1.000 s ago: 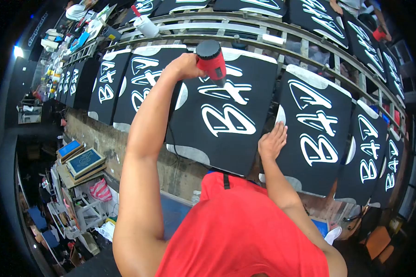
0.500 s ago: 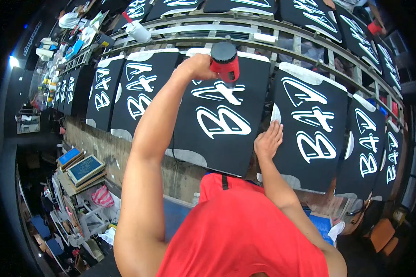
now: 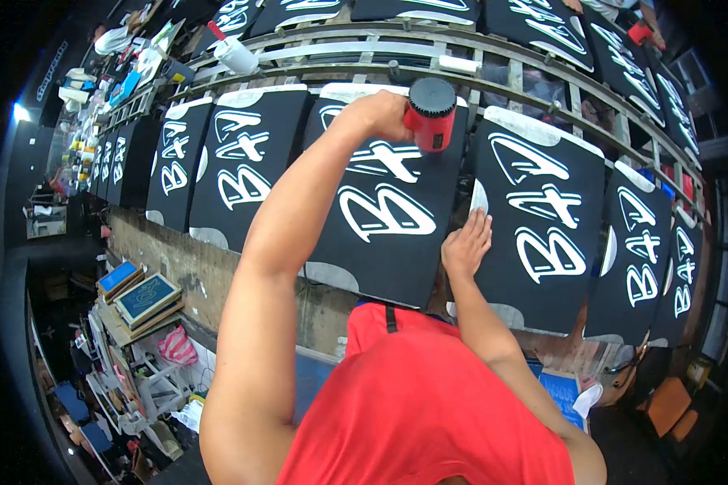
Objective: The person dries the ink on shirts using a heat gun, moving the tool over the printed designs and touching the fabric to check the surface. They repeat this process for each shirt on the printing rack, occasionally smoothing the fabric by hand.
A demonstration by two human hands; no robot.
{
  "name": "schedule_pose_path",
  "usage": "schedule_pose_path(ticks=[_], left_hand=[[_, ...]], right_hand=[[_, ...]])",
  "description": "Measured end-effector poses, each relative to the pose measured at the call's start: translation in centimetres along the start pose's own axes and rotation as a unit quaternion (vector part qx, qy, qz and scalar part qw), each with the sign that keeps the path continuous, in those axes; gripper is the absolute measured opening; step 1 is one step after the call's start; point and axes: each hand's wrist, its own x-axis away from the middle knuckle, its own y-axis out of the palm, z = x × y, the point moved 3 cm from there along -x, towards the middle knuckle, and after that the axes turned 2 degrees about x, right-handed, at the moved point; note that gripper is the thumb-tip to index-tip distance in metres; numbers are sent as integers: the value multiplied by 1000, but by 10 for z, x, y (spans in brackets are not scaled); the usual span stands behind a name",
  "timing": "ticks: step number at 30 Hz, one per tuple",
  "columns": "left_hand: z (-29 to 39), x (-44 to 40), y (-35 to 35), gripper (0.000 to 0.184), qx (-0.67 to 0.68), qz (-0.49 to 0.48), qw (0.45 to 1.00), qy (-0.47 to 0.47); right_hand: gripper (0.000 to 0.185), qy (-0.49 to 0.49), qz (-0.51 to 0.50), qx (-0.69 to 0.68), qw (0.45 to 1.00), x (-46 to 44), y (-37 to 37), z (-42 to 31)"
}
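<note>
My left hand (image 3: 387,115) is wrapped round the handle of a red heat gun (image 3: 433,129) with a black round back end. The gun is held nozzle down over the upper right part of a black fabric panel (image 3: 388,271) with white brush-style letters; my hand and forearm cover some of the letters. My right hand (image 3: 467,242) lies flat, fingers stretched, on the left edge of the neighbouring lettered panel (image 3: 501,299), beside a pale patch of its board. Nothing is in that hand.
More lettered panels (image 3: 243,153) line the bench on both sides. Behind them runs a rail frame (image 3: 332,52) with a white container (image 3: 234,55). Across it, at the far right, a person's hand (image 3: 657,40) is near a red tool (image 3: 640,32). Framed screens (image 3: 147,297) stand lower left.
My left hand has moved the heat gun to the right and slightly down over the panel. My right hand stays at the same panel edge. The far person's arm has come into view.
</note>
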Motion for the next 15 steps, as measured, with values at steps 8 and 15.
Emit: schedule_pose_path(ticks=[8,15], left_hand=[[-31,23,-7,40,-52,-60,994,-72],[-65,45,-11,41,-37,-38,991,-125]], right_hand=[[63,-2,3,-2,1000,0,-2,-2],[63,-1,4,2,1000,1,2,-1]])
